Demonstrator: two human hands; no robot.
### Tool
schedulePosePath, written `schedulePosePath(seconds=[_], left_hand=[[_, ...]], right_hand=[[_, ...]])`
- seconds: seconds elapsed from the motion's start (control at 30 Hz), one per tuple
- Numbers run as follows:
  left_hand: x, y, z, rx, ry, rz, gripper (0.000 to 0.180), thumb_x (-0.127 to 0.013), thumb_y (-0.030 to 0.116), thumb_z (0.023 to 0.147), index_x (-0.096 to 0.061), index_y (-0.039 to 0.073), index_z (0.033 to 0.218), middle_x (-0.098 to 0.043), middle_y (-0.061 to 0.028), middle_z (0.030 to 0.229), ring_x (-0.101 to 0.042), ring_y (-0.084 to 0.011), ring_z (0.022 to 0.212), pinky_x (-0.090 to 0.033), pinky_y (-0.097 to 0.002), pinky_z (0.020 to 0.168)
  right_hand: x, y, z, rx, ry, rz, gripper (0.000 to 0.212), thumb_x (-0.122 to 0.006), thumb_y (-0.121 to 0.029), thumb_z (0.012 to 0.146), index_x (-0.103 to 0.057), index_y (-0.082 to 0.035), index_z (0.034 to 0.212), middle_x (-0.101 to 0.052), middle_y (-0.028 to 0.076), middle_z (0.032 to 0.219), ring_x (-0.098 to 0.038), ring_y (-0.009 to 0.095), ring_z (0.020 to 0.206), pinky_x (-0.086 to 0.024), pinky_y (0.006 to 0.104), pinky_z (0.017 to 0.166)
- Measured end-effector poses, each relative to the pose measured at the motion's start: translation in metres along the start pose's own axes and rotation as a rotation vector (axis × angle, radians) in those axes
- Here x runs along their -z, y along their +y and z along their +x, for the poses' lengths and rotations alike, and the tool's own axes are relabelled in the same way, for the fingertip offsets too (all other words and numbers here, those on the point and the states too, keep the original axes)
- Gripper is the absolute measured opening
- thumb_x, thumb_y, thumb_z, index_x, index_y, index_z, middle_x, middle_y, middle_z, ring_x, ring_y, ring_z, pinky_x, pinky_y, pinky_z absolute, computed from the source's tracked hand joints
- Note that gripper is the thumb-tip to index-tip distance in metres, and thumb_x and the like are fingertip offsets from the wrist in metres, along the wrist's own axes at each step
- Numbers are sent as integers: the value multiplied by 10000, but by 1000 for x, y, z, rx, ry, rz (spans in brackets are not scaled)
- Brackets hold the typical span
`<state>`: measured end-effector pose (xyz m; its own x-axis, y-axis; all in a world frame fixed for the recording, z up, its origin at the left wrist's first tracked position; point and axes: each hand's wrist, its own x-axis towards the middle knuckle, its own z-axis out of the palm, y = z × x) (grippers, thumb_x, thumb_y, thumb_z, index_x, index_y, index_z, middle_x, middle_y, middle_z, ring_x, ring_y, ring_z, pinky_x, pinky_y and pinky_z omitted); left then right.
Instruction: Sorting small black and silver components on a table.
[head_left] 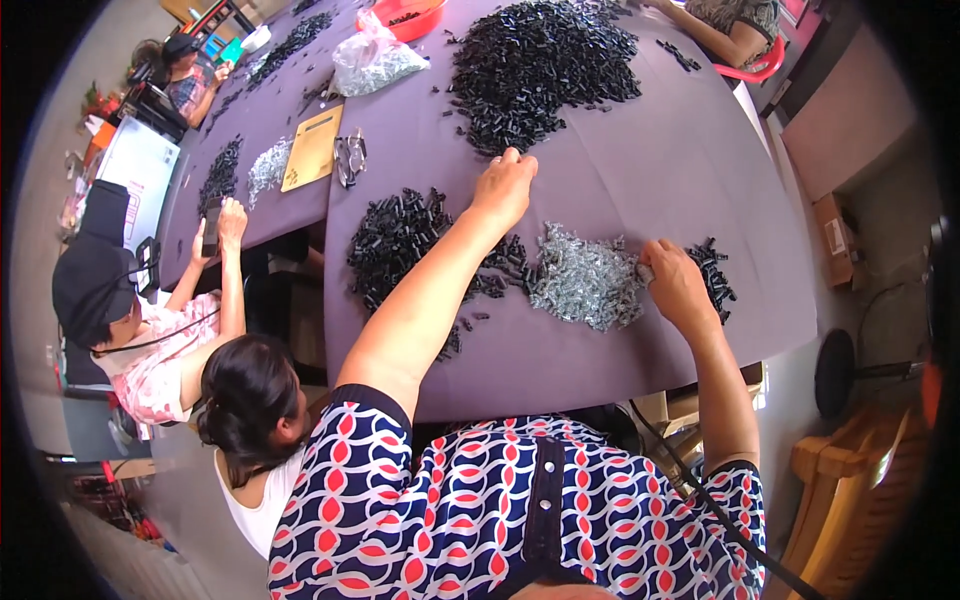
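Observation:
My left hand (507,186) reaches forward to the near edge of a big heap of small black plastic pieces (535,75). Its fingers are drawn together, and whatever they may hold is hidden. At the right rim of a pile of small clear pieces (588,278), my right hand (680,282) has its fingers closed in a pinch; what is between them cannot be made out. A second black pile (395,245) lies left of the clear one, partly behind my left forearm. A smaller black pile (710,272) sits just beyond my right hand.
A plastic bag of clear pieces (375,65) and a red basin (412,22) stand at the far left. Nearer are a yellow clipboard (312,148) and a pair of glasses (350,158). Co-workers sit along the left side; another person's arm (715,35) rests at the far right.

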<state>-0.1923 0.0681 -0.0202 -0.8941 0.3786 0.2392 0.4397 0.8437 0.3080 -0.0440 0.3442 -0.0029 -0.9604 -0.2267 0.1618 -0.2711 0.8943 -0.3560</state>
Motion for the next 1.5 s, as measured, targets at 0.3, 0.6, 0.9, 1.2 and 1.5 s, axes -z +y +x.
schedulePosePath(seconds=[0.3, 0.6, 0.9, 1.2, 1.5], left_hand=[[36, 8, -54, -59, -205, -39, 68, -579, -7, 828, -587, 27, 887, -590, -152, 884, -617, -377, 833, -484, -446, 731], [78, 38, -99, 158, -186, -946, 194, -652, 2, 884, -663, 9, 1077, -661, -43, 925, -670, -138, 854, -527, -264, 771], [66, 75, -148, 368, -334, -1523, 264, -688, -75, 836, -654, -9, 1090, -678, -53, 981, -661, -133, 911, -544, -268, 847], [56, 90, -158, 306, -328, -1433, 328, -682, -55, 858, -637, -1, 1178, -676, -48, 1049, -630, -108, 963, -515, -256, 878], [55, 99, -178, 103, -417, -1208, 372, -681, -73, 846, -598, -11, 1202, -667, -54, 1013, -639, -116, 959, -522, -284, 894]], right_hand=[[2, 2, -4, -31, 40, 74, 163, -548, 48, 762, -572, -10, 913, -606, 171, 885, -591, 396, 907, -479, 456, 769], [15, -26, -22, -137, 130, 524, 154, -647, 59, 801, -619, 0, 941, -620, 103, 873, -641, 239, 836, -515, 330, 753], [2, -79, -35, -98, -77, 1267, 284, -568, 191, 770, -642, 14, 978, -611, 41, 991, -638, 139, 988, -511, 275, 911], [0, -88, -38, -11, -105, 1277, 352, -541, 219, 717, -641, 27, 994, -614, 69, 1021, -651, 189, 1021, -528, 300, 923], [3, -74, -44, -203, -547, 1445, 299, -785, 18, 802, -549, -34, 978, -665, 8, 934, -623, 77, 865, -504, 236, 752]])
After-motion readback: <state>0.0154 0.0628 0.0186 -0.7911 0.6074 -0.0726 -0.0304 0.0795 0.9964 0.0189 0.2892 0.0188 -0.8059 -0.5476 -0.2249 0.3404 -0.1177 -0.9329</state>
